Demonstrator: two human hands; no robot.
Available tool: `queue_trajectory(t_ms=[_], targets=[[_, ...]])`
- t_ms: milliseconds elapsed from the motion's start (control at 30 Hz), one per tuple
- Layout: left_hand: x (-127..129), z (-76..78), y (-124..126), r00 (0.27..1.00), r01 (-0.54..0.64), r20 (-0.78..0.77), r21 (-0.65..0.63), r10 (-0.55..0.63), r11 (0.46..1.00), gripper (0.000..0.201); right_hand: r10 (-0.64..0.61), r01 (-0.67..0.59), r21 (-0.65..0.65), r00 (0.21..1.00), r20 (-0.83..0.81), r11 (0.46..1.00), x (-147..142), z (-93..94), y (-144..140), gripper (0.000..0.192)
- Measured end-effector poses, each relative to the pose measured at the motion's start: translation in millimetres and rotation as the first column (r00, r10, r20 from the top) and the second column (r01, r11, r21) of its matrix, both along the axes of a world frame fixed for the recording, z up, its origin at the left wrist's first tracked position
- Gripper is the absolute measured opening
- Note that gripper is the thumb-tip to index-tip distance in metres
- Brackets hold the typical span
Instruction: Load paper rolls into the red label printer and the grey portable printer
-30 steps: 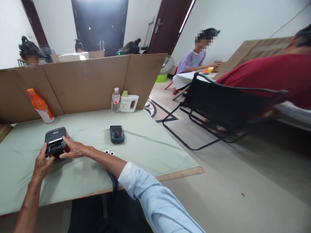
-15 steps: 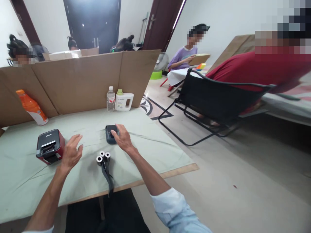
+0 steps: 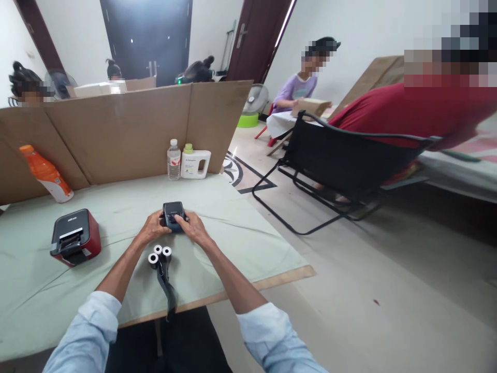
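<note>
A small dark portable printer (image 3: pixel 173 209) rests on the pale green tablecloth, held from both sides. My left hand (image 3: pixel 153 228) grips its left side, fingers at the edge. On the other side, my right hand (image 3: pixel 195 227) has closed on the printer, its thumb lying over the top near the front. Just in front of the hands stand three small white rolls (image 3: pixel 158 250) with dark cores, close together. From them a black strap (image 3: pixel 166 290) runs to the table's near edge. A red and black label printer (image 3: pixel 75 235) sits to the left of my left forearm.
At the back, an orange bottle (image 3: pixel 46 173) leans on a cardboard screen (image 3: pixel 128 129). A clear water bottle (image 3: pixel 174 160) and a white jug (image 3: pixel 196 165) stand right of it. A black folding chair (image 3: pixel 349 166) with a seated person is at the right; others sit farther off.
My left hand has moved right, from beside the red and black printer to the small portable printer, and taken hold of its left side. My right hand has stayed on it.
</note>
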State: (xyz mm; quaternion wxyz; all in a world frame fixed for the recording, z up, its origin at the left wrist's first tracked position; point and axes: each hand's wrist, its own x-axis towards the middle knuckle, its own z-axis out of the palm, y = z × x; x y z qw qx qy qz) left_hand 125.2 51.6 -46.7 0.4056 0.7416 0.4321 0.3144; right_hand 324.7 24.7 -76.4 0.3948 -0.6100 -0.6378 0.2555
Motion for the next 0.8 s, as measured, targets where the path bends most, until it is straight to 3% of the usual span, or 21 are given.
queue_trajectory(t_ms=[200,367,567,700,800], targets=[[-56.7,9.6,-16.6,0.962,-0.225,-0.123,0.141,0.242,0.964,0.071,0.163,-0.162,0.019,0.985,-0.060,0.987,-49.7,21.1,-0.3,0.044],[-103.1,17.1,-33.7,0.944,-0.288,-0.126,0.133,0.304,0.948,0.070,0.317,-0.315,0.040,0.945,-0.074,0.948,-86.5,32.4,4.3,0.043],[-122.3,1.3,-46.0,0.919,-0.387,-0.073,0.016,0.387,0.922,0.078,0.405,-0.405,0.017,0.909,-0.094,0.914,-94.4,11.6,10.3,0.039],[-129.6,-9.3,-49.0,0.920,-0.391,-0.012,0.052,0.392,0.919,0.080,0.453,-0.439,0.120,0.878,-0.155,0.891,-86.9,-8.8,10.3,0.037],[-136.2,-8.4,-46.7,0.927,-0.366,-0.048,0.093,0.371,0.926,0.081,0.468,-0.444,0.173,0.873,-0.138,0.879,-84.6,-16.7,9.4,0.037]])
